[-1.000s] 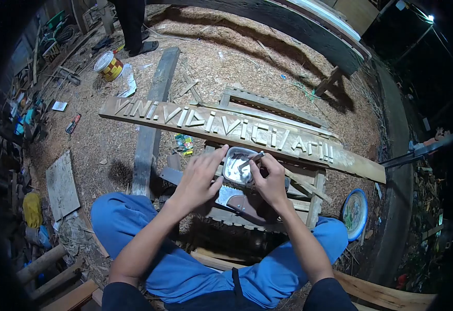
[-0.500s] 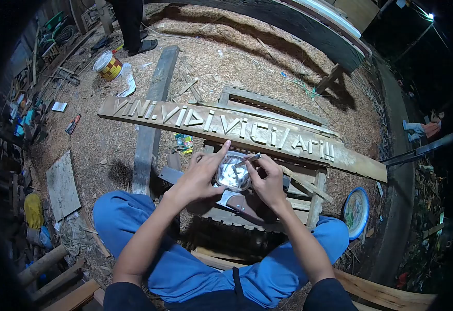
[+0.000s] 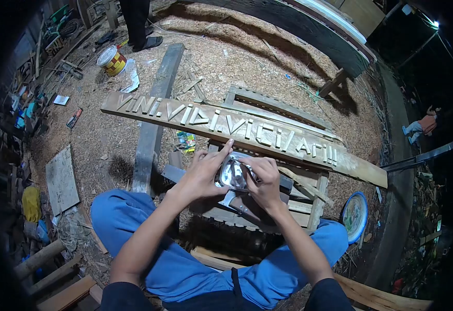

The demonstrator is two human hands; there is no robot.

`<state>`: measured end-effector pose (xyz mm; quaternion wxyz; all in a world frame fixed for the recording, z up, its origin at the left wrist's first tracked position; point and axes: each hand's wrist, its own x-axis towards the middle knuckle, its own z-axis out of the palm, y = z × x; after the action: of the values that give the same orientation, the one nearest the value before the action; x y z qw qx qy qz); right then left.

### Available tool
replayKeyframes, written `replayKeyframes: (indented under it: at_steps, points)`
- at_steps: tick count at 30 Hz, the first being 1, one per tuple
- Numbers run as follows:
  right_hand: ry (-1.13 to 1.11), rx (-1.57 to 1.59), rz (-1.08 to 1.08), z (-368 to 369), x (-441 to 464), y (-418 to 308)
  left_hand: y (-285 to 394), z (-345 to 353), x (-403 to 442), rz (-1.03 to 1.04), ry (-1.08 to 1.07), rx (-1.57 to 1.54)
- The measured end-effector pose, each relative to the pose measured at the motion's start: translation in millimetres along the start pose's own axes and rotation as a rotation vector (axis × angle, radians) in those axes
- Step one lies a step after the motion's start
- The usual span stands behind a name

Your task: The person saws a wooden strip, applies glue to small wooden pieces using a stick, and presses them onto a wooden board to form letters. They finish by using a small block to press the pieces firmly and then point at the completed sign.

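Observation:
My left hand (image 3: 201, 175) curls around the side of a small clear plastic tub (image 3: 228, 175), its index finger stretched along the rim and its thumb at the near edge. The tub has a shiny, silvery inside. My right hand (image 3: 264, 180) is closed in a pinch over the tub's right side, on a thin stick-like tool mostly hidden by the fingers now. Just beyond both hands lies a long wooden board (image 3: 358, 165) with raised pale wooden letters (image 3: 252, 129) reading "VINI.VIDI.VICI/Ari!!!". A brown wooden handle with a metal fitting (image 3: 228, 198) lies below the tub.
A grey beam (image 3: 151, 140) runs under the board's left part. Slatted wood (image 3: 317, 199) lies under the work. A blue-rimmed basin (image 3: 355, 217) stands right, a paint bucket (image 3: 112, 61) far left. One person stands at the back; another person (image 3: 424, 124) is far right.
My right hand has shifted left and turned further over the tub, covering the thin tool that showed before. My left hand keeps its hold. The whole view has shifted slightly.

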<state>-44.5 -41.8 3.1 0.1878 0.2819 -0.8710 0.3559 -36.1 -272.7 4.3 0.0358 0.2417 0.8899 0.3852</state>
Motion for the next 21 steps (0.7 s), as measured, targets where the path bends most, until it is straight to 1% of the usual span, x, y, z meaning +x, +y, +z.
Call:
replayKeyframes:
  at_steps: [7, 13, 19, 21]
  points:
    - [-0.026, 0.031, 0.018, 2, 2, 0, -1, -1, 1, 0.006, -0.009, 0.01]
    - [-0.091, 0.036, -0.023, -1, 2, -2, -1, -1, 4, -0.013, -0.026, -0.015]
    - [-0.123, 0.133, -0.021, -1, -2, -5, 0, -3, 2, -0.015, -0.022, -0.009]
    - [-0.202, 0.146, -0.014, -5, -3, -9, -1, -3, 2, -0.003, -0.025, 0.003]
